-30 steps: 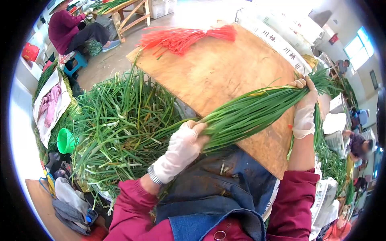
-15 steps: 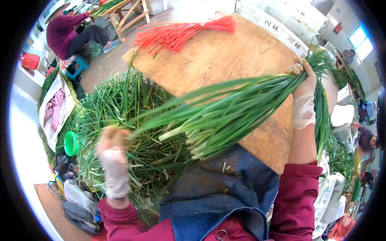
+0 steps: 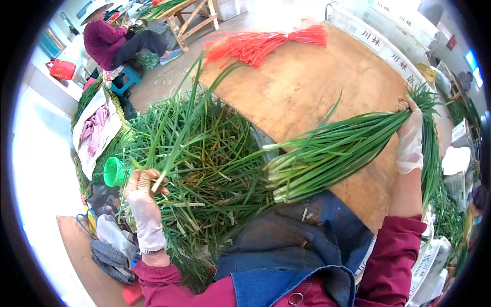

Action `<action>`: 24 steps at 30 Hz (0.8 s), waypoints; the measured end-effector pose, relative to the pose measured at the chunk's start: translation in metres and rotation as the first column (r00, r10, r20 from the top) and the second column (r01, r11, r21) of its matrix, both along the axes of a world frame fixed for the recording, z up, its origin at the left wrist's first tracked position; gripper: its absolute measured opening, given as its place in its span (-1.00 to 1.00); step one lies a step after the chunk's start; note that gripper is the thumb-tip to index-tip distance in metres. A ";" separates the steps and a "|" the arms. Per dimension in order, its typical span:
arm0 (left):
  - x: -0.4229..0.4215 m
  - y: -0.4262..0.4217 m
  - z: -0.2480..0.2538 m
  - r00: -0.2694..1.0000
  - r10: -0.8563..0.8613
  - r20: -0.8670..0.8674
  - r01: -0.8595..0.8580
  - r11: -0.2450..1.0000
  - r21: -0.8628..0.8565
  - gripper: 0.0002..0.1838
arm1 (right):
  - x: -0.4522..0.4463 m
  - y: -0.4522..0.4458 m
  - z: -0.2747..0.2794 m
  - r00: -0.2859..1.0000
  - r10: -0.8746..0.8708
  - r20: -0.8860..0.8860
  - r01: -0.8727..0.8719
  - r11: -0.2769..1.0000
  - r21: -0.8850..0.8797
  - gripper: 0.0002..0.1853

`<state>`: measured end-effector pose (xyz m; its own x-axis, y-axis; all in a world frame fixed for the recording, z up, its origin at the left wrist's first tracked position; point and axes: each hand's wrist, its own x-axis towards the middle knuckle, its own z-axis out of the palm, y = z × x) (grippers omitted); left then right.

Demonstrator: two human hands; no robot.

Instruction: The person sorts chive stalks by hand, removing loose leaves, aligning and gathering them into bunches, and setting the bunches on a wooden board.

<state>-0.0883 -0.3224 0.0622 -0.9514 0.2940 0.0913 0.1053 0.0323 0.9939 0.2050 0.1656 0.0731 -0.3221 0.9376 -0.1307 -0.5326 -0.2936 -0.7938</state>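
Green bundle (image 3: 340, 149) clasped in right hand (image 3: 411, 130), left hand (image 3: 146, 197) pinching stalks (image 3: 175, 152), leafy heap (image 3: 217, 171) beside, red strips (image 3: 255, 47) beyond

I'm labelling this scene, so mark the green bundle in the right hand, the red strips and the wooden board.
Green bundle (image 3: 342, 146): head view, midway along its stalks.
Red strips (image 3: 255, 47): head view, on their spread-out part.
Wooden board (image 3: 302, 94): head view, bare top surface.

I face a tan wooden tabletop (image 3: 286, 97); past it, grey floor (image 3: 166, 82) runs under a pale timber trestle table (image 3: 213, 14) and low blue plastic stool (image 3: 128, 80); a white wall (image 3: 36, 153) rises on my left; a bright window (image 3: 471, 59) glows far right.
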 end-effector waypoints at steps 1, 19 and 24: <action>0.009 0.005 0.005 1.000 -0.022 0.011 0.022 1.000 -0.005 -0.74 | -0.011 -0.005 0.008 0.988 -0.095 0.123 0.087 0.994 0.070 -0.81; 0.093 0.017 -0.013 0.944 -0.329 0.025 0.328 0.944 0.037 -0.90 | -0.169 -0.325 -0.040 0.418 0.850 0.320 -0.809 0.508 -0.296 -0.71; 0.085 -0.005 0.000 0.867 -0.448 0.220 0.394 0.885 0.248 -0.84 | -0.161 -0.330 -0.020 0.655 0.752 0.067 -0.705 0.641 -0.304 -0.87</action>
<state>-0.0036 -0.3273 0.0627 -0.7366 0.6744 -0.0509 -0.2001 -0.1454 0.9689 0.0437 -0.1640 0.0527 -0.8365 0.3387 -0.4307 0.0735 -0.7097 -0.7007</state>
